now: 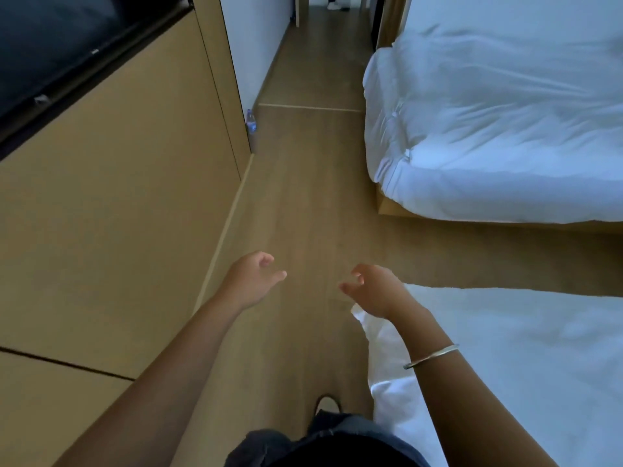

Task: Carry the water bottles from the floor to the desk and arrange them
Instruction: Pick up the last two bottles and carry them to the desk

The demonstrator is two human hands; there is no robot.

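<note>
Water bottle [250,121]: from the head camera I see one clear bottle with a blue label standing upright on the floor, far ahead of my hands, tucked against the corner where the wood panel meets the white wall.
Left hand [251,281]: held out over the floor, palm turned inward, fingers loosely curled and apart, holding nothing.
Right hand [372,288]: held out level with the left hand, well apart from it, fingers loosely curled with gaps between them, holding nothing.
Bracelet [431,356]: a thin metal band around my right forearm, above the wrist.
Floor [303,203]: brown wood-look boards running away from me as a narrow aisle, with a pale strip crossing them near the bottle.
Wood panel [118,214]: a tan wall on my left side, running along the aisle up to the corner by the bottle, with a dark seam low down.
Television [50,38]: a dark screen mounted on the panel at the upper left, only partly in view.
Far bed [505,129]: white bedding on a wooden base, to the right of the aisle.
Near bed [522,365]: white bedding under and beside my right forearm.
Shoe [326,403]: the toe of one shoe shows on the floor below my arms, above dark trousers.
Doorway: at the far end of the aisle something white sits on the floor; I cannot tell what it is.
</note>
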